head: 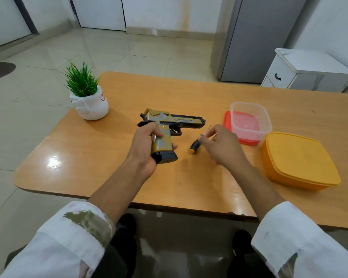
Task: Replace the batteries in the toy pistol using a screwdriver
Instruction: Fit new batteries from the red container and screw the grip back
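Head view, wooden table (189, 187), tiled floor (129, 51): left hand (145, 149) grips toy pistol (169, 119); right hand (223, 145) seemingly pinches screwdriver (195, 146).

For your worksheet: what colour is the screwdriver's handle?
The screwdriver handle is black with an orange end; head view.

A: Table (189, 187), far-left corner?
B: Potted plant (88, 101). Centre: toy pistol (169, 121), with the screwdriver (194, 147) just to its right.
A: Right side?
B: Open tub (249, 106) standing on a lid (227, 119). Closed box (297, 159) just beside it, nearer and further right. Behind the table: cabinet (309, 71).
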